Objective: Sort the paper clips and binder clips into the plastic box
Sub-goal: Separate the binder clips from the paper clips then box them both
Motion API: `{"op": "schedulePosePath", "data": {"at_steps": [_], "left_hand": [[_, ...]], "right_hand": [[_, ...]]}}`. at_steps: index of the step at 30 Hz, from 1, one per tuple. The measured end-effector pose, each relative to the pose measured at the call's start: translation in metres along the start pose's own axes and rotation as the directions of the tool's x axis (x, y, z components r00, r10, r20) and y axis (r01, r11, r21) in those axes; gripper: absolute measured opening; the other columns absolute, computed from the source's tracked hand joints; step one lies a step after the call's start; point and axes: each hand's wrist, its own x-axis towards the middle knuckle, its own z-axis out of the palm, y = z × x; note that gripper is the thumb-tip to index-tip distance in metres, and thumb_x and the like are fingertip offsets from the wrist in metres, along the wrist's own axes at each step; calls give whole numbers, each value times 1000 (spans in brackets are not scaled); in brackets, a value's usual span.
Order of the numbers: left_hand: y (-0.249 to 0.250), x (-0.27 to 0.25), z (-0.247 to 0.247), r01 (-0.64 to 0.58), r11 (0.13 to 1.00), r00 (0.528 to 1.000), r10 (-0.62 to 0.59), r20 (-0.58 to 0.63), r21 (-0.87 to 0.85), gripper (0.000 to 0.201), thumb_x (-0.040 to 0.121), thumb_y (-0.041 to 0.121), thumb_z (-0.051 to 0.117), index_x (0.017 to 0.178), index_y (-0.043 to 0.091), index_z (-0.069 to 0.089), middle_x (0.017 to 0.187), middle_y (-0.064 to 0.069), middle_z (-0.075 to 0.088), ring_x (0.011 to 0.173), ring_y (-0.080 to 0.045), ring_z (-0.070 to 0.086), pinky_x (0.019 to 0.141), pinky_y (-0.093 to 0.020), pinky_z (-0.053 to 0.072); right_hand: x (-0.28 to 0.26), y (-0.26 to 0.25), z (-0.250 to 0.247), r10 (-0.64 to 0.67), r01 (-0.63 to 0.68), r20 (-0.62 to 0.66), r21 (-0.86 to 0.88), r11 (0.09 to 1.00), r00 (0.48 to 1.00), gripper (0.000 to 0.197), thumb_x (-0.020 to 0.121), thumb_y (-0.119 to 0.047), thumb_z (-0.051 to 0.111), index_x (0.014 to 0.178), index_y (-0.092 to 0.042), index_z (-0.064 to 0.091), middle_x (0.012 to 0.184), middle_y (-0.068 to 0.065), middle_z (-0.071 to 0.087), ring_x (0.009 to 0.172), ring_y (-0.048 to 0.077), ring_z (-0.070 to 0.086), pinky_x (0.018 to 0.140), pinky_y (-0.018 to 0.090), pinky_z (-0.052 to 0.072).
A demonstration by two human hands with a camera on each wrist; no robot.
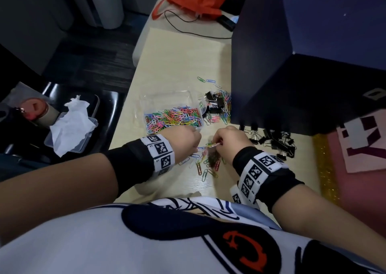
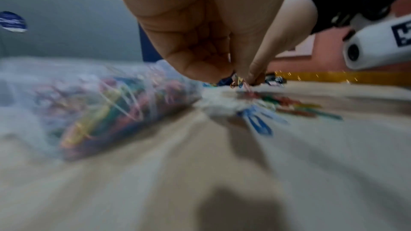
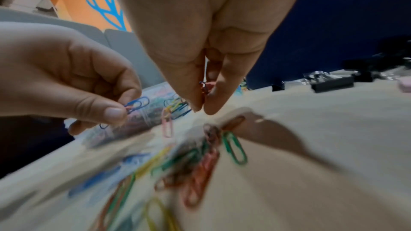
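A clear plastic box [image 1: 189, 98] on the table holds many coloured paper clips [image 1: 174, 118]. In front of it lies a loose heap of paper clips [image 1: 205, 163]. My left hand [image 1: 186, 138] hovers over that heap and pinches a few clips, a blue one [image 3: 138, 104] among them. My right hand [image 1: 229, 140] faces it; thumb and forefinger pinch a small bunch of clips [image 3: 205, 88]. Black binder clips lie in one pile at the right [image 1: 275, 142] and another beside the box [image 1: 215, 104], mixed with paper clips.
A tall dark blue box [image 1: 292, 75] stands at the right behind the binder clips. An orange bag [image 1: 196, 2] and a black cable [image 1: 188, 29] lie at the far end. A chair at the left carries a lid and tissue [image 1: 71, 131].
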Motion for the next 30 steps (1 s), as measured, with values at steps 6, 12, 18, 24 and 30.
{"op": "schedulePosePath", "data": {"at_steps": [6,12,18,24,30], "left_hand": [[-31,-8,-36,99,991,978,-113,-177,-86,17,89,30,58,99,15,62,107,-6,60,101,-27,58,81,-32,43],[-61,-15,-50,255,967,955,-256,-148,-24,16,88,33,62,93,19,66,100,-3,67,97,-24,59,77,-30,43],[-64,-16,-44,239,971,963,-235,-132,12,27,97,34,47,109,20,67,107,-6,65,101,-27,59,82,-31,45],[-28,-10,-28,121,992,989,-118,-90,32,24,92,28,47,106,18,64,107,-5,63,98,-27,59,81,-34,50],[3,-1,3,-5,986,984,-25,178,169,44,81,43,65,115,16,55,113,-7,55,102,-30,58,78,-37,52]], "right_hand": [[17,-34,-28,-127,132,-130,35,991,983,17,85,-9,58,94,-20,68,108,4,59,97,23,60,89,29,47],[33,-69,-37,-233,243,-140,57,968,962,19,87,-18,62,105,-20,66,111,4,61,102,21,58,91,26,43],[28,-56,-43,-168,170,-88,7,985,982,26,92,-23,55,118,-24,61,121,3,56,104,23,58,91,30,44],[13,-8,-29,120,-89,143,-211,973,982,31,93,-10,42,119,-14,57,125,8,57,111,28,56,92,32,47],[-10,0,7,89,-70,162,-119,990,983,49,84,-42,64,120,-14,47,123,9,42,110,29,52,95,35,44]]}}
